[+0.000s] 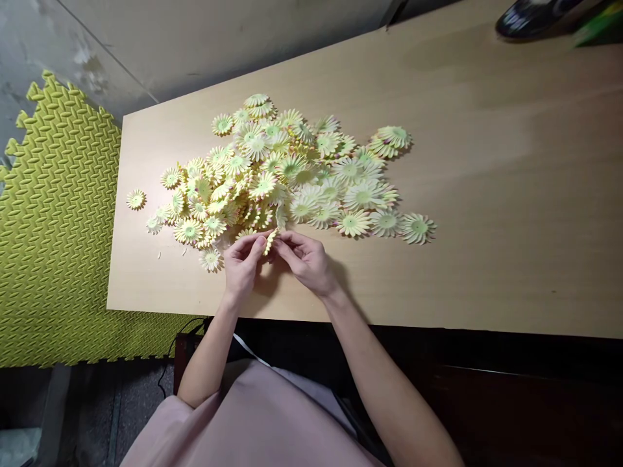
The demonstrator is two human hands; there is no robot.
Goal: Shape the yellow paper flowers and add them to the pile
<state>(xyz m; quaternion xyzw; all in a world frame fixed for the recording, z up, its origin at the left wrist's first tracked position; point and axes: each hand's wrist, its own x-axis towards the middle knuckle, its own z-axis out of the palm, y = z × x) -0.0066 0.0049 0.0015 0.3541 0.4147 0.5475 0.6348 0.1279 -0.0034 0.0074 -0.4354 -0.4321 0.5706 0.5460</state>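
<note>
A big heap of pale yellow and green paper flowers (277, 175) lies spread over the left half of a wooden table (487, 194). My left hand (242, 261) and my right hand (306, 258) meet at the heap's near edge. Both pinch one small yellow flower piece (270, 240) between their fingertips, held edge-on just above the table. Several loose flowers lie apart from the heap, one at the far left (135, 199) and one near my left hand (211, 259).
A yellow-green foam mat (53, 220) covers the floor left of the table. A dark glossy object (530, 16) and something green (598, 26) sit at the table's far right corner. A grey wall runs behind.
</note>
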